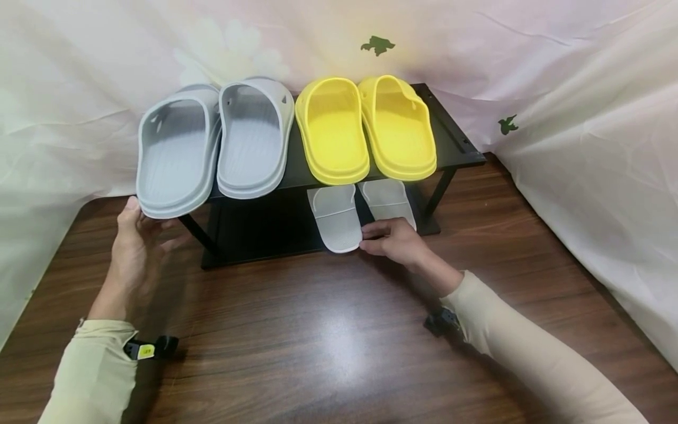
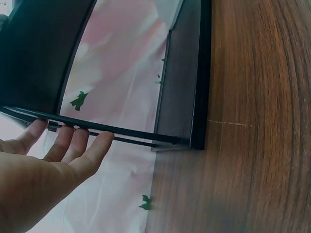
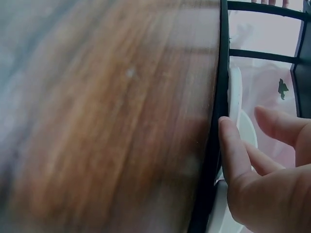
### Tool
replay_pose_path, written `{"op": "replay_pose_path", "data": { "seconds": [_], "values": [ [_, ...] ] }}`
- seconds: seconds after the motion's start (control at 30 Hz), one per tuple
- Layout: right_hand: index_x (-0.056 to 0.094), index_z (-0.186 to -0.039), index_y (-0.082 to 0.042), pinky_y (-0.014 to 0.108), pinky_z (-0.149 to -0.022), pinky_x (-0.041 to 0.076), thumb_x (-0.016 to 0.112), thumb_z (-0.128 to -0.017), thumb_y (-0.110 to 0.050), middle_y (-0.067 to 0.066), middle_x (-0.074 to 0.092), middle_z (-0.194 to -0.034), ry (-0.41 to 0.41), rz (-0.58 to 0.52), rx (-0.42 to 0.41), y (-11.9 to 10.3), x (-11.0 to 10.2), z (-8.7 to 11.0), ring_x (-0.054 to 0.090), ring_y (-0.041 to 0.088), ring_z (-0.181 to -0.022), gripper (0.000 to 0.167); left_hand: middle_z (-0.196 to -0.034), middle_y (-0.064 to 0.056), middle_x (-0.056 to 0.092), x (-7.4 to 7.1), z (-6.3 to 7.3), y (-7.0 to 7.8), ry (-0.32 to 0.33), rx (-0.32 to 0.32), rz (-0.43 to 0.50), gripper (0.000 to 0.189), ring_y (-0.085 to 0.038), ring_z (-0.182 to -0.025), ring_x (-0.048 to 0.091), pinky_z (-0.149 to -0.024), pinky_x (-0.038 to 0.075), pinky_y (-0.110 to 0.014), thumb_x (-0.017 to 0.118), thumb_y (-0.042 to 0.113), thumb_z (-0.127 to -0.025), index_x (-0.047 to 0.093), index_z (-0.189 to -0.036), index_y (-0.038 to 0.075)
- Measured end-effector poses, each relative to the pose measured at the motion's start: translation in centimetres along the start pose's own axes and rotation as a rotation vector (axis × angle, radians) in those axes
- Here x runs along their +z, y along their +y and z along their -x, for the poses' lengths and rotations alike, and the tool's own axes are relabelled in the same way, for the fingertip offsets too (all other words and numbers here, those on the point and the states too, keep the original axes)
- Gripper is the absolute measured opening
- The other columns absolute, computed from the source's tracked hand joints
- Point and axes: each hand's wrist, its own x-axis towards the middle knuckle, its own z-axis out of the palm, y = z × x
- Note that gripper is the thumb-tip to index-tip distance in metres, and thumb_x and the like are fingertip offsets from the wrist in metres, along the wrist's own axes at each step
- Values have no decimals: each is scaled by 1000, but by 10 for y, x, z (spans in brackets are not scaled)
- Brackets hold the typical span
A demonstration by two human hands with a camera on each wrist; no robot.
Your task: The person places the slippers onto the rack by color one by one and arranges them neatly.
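My left hand (image 1: 132, 250) is at the left end of a black two-tier shoe rack (image 1: 296, 176), under the heel of a grey clog (image 1: 175, 153). In the left wrist view its extended fingers (image 2: 99, 150) touch the rack's side bar. My right hand (image 1: 394, 241) reaches to the lower shelf, fingertips at the side of a light grey slipper (image 1: 336, 221). The right wrist view has the thumb apart from the fingers (image 3: 233, 145), which lie along the shelf edge. A second light grey slipper (image 1: 389, 203) sits to the right, partly behind that hand.
Another grey clog (image 1: 251, 138) and two yellow clogs, a left (image 1: 333, 135) and a right (image 1: 399, 132), stand on the top shelf. The rack rests on a brown wood-grain surface (image 1: 296, 330). Pale printed cloth (image 1: 582, 88) hangs behind and at the sides.
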Motion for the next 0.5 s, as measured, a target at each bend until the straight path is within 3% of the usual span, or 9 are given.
{"op": "replay_pose_path", "data": {
  "seconds": [0.07,0.17,0.33,0.5],
  "values": [
    [66,-122,11,22,-81,51,76,-88,-5,23,70,-117,-7,19,-6,0,0,2,67,22,-100,40,-109,1,63,-1,0,0,-12,2,-4,36,-14,-96,52,-82,54,-35,44,45,-108,63,-114,15],
    [65,-125,10,24,-84,50,75,-89,-7,23,69,-119,-21,38,-13,-1,-1,4,66,23,-103,41,-112,-1,59,-14,-5,-9,-50,20,-3,47,-14,-98,50,-84,56,-33,39,49,-108,61,-122,9],
    [61,-131,9,25,-83,53,73,-91,-8,23,65,-127,-53,12,-8,-2,-2,7,67,19,-99,45,-115,-4,58,-13,1,-8,-48,47,26,53,-17,-103,51,-82,59,-33,38,48,-105,61,-127,5],
    [57,-136,9,31,-85,57,70,-93,-8,24,62,-130,-70,-63,-11,-7,-6,11,67,16,-97,47,-116,-2,59,-2,13,5,-27,42,-137,48,-15,-108,53,-82,57,-24,30,45,-108,62,-122,12]
  ]
}}
